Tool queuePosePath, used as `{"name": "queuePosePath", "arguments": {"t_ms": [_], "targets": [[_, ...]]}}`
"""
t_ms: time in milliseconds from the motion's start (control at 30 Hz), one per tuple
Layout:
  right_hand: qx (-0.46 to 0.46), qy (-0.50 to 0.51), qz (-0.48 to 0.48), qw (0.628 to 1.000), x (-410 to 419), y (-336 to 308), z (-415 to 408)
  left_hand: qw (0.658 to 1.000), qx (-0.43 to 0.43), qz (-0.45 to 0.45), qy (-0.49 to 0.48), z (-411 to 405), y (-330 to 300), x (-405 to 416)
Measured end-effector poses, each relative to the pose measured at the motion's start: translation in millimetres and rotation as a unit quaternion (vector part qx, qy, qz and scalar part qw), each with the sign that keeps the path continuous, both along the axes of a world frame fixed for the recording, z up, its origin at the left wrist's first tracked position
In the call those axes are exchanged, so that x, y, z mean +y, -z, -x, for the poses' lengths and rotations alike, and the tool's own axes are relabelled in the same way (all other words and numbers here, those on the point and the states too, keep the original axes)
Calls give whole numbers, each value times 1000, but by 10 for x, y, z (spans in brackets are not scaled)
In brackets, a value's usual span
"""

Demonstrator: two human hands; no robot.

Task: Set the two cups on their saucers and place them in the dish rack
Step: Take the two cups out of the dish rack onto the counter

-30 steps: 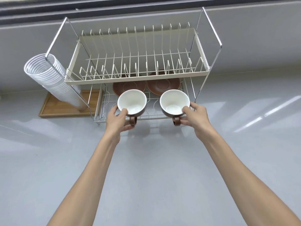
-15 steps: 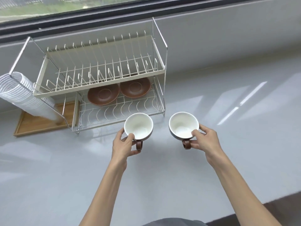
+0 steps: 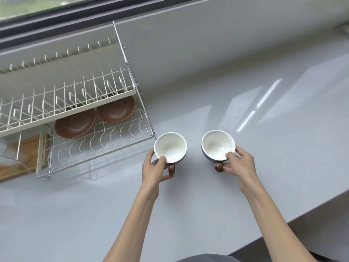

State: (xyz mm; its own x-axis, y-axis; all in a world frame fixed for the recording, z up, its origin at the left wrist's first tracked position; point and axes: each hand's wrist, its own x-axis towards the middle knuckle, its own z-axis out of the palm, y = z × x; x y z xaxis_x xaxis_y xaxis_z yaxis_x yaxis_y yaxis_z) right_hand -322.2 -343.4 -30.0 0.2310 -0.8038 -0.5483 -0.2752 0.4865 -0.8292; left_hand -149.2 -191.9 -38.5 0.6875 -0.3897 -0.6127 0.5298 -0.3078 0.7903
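Observation:
Two cups, white inside and brown outside with brown handles, are over the grey counter to the right of the dish rack (image 3: 98,146). My left hand (image 3: 155,168) grips the left cup (image 3: 170,147) by its rim and handle. My right hand (image 3: 238,164) grips the right cup (image 3: 218,144) the same way. Two brown saucers lie side by side on the rack's lower tier: the left saucer (image 3: 75,123) and the right saucer (image 3: 116,109), both partly under the upper tier. Whether the cups rest on the counter or hover I cannot tell.
The rack's cream upper tier (image 3: 66,95) of upright prongs overhangs the saucers. A wooden board (image 3: 28,152) lies left of the rack. A window (image 3: 56,8) runs along the back wall. The counter's front edge (image 3: 302,214) drops off at the lower right.
Both hands have pulled the cups out of the rack's lower tier toward me and to the right, over the counter. The view has swung right, so the rack now sits at the left.

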Motion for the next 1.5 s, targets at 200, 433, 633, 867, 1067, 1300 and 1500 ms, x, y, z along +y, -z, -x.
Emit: {"name": "queuePosePath", "arguments": {"t_ms": [200, 433, 633, 867, 1067, 1300, 1500], "targets": [[-16, 13, -3, 1000, -320, 107, -22, 1000, 5, -1, -5, -26, 98, -389], [-31, 22, -14, 999, -528, 192, -128, 1000, 17, -5, -15, -81, 183, -616], [-28, 16, -23, 999, -591, 267, -180, 1000, 12, -9, -5, -110, 236, -684], [-34, 8, -25, 999, -548, 318, -191, 1000, 28, 0, -9, -97, 265, -680], [-34, 5, -20, 999, -531, 342, -182, 1000, 26, 2, -3, -90, 305, -642], [-26, 7, -22, 999, -512, 383, -192, 999, 50, 15, 2, -97, 228, -603], [63, -42, 25, 997, -503, 362, -173, 996, 11, -45, 75, -165, 154, -503]]}}
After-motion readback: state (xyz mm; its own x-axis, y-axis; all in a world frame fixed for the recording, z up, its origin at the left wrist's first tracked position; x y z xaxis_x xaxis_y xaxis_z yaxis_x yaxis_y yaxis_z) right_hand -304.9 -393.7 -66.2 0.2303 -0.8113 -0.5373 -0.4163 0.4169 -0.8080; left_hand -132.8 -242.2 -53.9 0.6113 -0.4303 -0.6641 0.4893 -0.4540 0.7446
